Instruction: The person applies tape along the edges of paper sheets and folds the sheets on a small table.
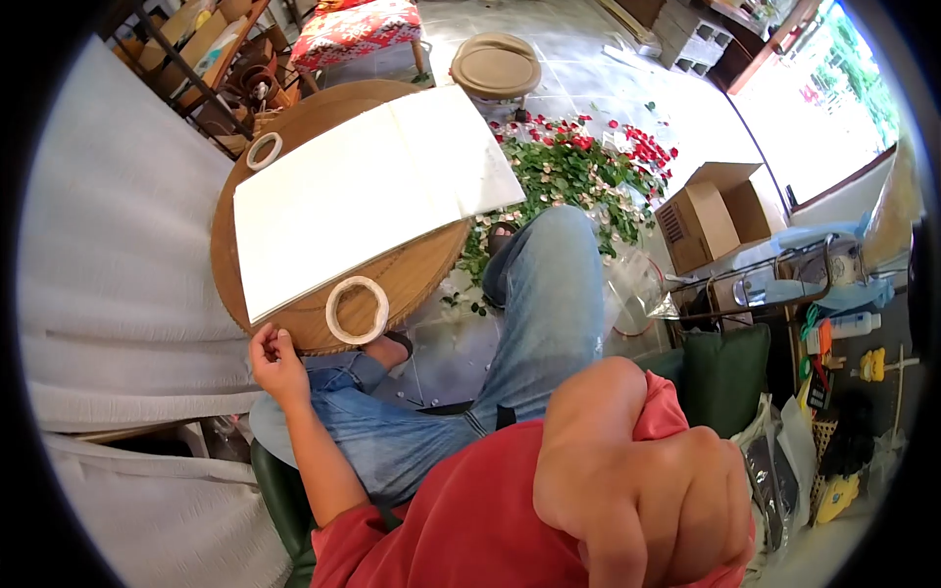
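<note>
My left hand (278,365) is at the near left edge of the round wooden table (230,279), its fingers curled together by the corner of a large white sheet (343,196); whether something small is between them I cannot make out. Close to the camera, at the lower right, my right hand (652,490) is raised in front of my red shirt, knuckles up and fingers bent, fingertips hidden. On the table's near edge lies a roll of tape (331,316), right of my left hand. A second tape roll (253,155) rests at the far left of the sheet.
Green leaves and red petals (578,176) are spread over the floor beyond my knee. An open cardboard box (701,220) stands at the right, near a metal rack with tools. A round stool (496,67) is behind the table. White cloth (127,235) hangs at the left.
</note>
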### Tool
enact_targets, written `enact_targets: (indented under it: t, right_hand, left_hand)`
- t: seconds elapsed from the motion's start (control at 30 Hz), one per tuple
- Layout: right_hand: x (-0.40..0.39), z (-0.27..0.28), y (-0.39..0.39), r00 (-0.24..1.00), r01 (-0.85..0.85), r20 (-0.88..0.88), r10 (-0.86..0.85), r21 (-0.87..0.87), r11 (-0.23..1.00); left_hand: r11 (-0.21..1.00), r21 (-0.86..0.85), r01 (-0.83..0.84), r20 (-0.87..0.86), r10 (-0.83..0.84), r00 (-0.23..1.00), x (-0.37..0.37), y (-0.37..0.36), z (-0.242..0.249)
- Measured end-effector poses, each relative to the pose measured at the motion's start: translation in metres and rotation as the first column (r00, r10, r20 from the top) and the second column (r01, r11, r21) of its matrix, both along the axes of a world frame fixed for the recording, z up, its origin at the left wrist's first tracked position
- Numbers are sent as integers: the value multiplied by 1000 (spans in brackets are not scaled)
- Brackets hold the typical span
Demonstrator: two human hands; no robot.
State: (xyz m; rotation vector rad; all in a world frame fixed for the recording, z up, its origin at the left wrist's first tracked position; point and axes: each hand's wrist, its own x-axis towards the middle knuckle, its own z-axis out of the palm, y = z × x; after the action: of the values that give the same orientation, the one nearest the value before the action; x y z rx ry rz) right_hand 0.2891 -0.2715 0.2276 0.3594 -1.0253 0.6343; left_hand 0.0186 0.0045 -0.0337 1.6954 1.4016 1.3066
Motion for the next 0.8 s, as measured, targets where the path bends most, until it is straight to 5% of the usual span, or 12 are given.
enact_targets:
  t: [0.07,0.2,0.3,0.37,0.5,0.6,0.8]
  right_hand:
    - [8,-3,3,999,9,36,-11,38,999]
    - [26,-14,9,950,312,53,-309,-84,946]
    - [35,-44,6,763,633,229,-605,-454,627]
    - [54,-79,-12,733,642,460,-501,-711,287]
    - [141,-200,-32,296,768,842,-450,-491,-413]
    - [233,-268,-66,139,550,964,-228,-267,-792]
    - [438,-374,-178,398,233,892,215,129,-964]
  left_hand:
    - [1000,-6,-1,-19,1,1000,-6,3,-8]
    - [1000,-13,2,-4,-2,1000,-10,4,-7]
    - [999,-9,33,18,-32,999,-17,9,-11]
    - [999,-7,49,-10,-49,999,-20,11,-13]
    - [1000,0,28,-50,-27,998,-27,18,-15]
    - [1000,27,13,-102,-10,995,-29,21,-18]
    - [988,139,-63,-181,88,979,-48,38,-28]
